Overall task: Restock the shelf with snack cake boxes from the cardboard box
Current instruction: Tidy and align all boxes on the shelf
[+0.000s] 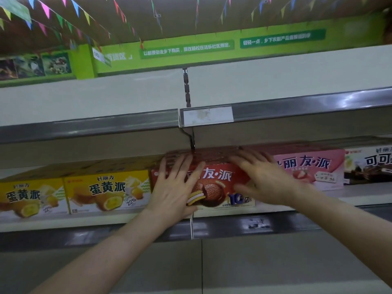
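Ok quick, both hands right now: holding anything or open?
Left hand: open, fingers spread flat against the front of the red box.
Right hand: open, fingers straight, pressing the same box's right side; blurred.

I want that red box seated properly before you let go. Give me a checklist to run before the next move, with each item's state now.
1. Left hand flat on the red box front: ok.
2. Right hand flat on the same front, fingers straight: ok, though blurred.
3. Red box standing upright on the shelf: ok.
4. Red box front in line with the yellow box beside it: not ok, it sticks out forward.
5. Space behind the red box: cannot tell, hidden.
6. Pink box clear on the right: cannot tell, hand covers the join.
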Action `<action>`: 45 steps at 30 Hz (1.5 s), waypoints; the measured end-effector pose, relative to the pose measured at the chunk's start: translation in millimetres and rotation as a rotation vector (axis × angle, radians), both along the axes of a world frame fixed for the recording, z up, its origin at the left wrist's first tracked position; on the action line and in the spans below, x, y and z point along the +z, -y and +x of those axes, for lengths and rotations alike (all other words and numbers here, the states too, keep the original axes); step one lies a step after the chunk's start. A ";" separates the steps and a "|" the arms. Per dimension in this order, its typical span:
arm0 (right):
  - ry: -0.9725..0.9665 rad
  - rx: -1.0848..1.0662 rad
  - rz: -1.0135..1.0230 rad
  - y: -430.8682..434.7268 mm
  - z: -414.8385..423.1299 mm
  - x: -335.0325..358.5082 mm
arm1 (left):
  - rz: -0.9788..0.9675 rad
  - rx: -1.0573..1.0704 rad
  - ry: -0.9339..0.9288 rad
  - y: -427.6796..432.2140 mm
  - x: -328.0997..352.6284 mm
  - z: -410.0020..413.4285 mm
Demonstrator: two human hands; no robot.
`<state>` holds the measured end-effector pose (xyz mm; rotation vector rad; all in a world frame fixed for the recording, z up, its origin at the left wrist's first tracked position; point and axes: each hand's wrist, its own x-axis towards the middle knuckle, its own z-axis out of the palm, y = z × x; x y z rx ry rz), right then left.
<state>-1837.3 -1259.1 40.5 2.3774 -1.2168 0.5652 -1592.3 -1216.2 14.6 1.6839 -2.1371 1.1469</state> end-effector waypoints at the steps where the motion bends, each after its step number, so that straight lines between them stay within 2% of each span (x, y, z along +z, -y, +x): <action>1: 0.147 0.001 0.114 3.7 2.3 11.0 | 0.000 -0.003 -0.036 -0.3 2.1 -6.6; 4: 0.459 -0.009 0.391 24.7 16.4 44.2 | -0.058 0.002 -0.136 2.2 10.1 -38.2; 9: 0.585 -0.059 0.588 63.6 44.5 65.1 | -0.033 0.064 -0.280 23.4 -3.5 -60.2; 15: 0.573 -0.152 0.626 105.1 60.8 59.4 | -0.201 -0.054 -0.339 33.5 -23.7 -44.6; 24: 0.606 -0.143 0.694 124.4 67.3 62.8 | -0.259 -0.075 -0.365 36.4 -27.6 -44.1; 29: 0.471 -0.144 0.744 110.4 69.0 58.5 | -0.254 -0.056 -0.358 37.9 -27.1 -43.6; 31: 0.354 -0.115 0.694 95.8 70.2 59.6 | -0.261 -0.056 -0.353 36.4 -27.2 -44.1; 35: 0.217 0.016 0.400 60.4 76.1 48.9 | -0.268 0.009 -0.367 35.3 -26.7 -44.4; 40: 0.120 -0.052 -0.023 38.5 72.4 7.1 | -0.252 0.040 -0.399 30.5 -27.2 -47.6; 42: 0.141 -0.050 0.001 35.9 70.0 10.0 | -0.220 0.050 -0.364 25.8 -22.5 -46.8; 45: 0.199 -0.009 0.162 25.7 64.5 26.8 | -0.208 0.018 -0.355 12.8 -20.2 -31.4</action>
